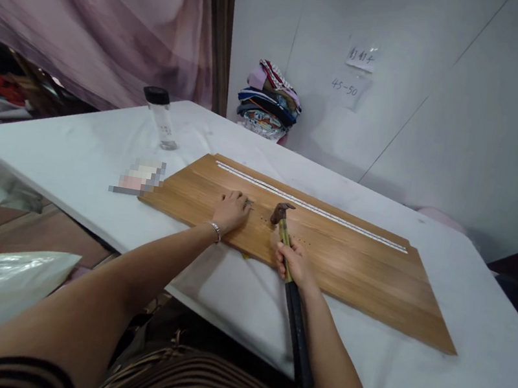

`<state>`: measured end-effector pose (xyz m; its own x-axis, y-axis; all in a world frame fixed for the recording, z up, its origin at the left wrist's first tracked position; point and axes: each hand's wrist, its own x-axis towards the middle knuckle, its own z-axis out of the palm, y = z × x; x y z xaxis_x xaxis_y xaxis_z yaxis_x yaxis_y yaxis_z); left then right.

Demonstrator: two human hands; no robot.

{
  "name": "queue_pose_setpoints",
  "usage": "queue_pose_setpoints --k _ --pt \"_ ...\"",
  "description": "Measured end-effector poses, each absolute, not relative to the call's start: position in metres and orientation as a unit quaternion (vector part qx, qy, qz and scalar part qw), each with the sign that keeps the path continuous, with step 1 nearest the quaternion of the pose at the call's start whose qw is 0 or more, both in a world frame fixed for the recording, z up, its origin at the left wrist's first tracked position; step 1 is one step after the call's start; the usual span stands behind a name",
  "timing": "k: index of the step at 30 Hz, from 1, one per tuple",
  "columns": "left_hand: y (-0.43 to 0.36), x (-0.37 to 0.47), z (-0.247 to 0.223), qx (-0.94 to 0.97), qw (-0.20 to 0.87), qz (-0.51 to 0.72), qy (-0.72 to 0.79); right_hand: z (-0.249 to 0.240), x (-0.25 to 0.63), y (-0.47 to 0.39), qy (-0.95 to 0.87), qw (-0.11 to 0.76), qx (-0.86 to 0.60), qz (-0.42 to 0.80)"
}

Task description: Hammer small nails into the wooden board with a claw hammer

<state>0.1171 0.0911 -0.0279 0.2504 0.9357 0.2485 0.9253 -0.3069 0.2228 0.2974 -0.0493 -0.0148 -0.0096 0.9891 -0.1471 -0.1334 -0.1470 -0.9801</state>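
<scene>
The hands are both at the wooden board (374,271): the left hand (231,211) lies palm down with bent fingers, while the right hand (296,263) is wrapped round the handle of a claw hammer (280,212). Small dark nails (309,243) dot the middle of the board, some between the hands and some right of the hammer head; whether they are driven in or loose cannot be told. Broad stretches toward the board's right end show none. More thin metal pieces (248,203) are at the left fingertips, but a pinch cannot be made out. The left forearm reaches diagonally inward; the right wrist sits over the board's near edge, with the hammer's black grip slanting back toward the body. The board lies along the counter (65,143), beside its near edge, and two white strips (357,226) follow the board's far edge.
</scene>
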Motion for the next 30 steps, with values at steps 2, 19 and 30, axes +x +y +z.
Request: queue_pose_setpoints --k 2,19,30 --pt "0.0911 0.1168 -0.0279 0.792 0.016 0.169 0.586 -0.0152 0.2975 -0.0494 -0.427 0.494 -0.5 0.569" --pt "0.0907 0.1164 -0.0264 0.793 0.026 0.161 0.587 -0.0124 0.2975 -0.0498 -0.423 0.496 -0.509 0.562" --pt "0.0901 0.1169 -0.0248 0.795 0.014 0.158 0.586 -0.0132 0.2966 -0.0499 -0.429 0.499 -0.501 0.562"
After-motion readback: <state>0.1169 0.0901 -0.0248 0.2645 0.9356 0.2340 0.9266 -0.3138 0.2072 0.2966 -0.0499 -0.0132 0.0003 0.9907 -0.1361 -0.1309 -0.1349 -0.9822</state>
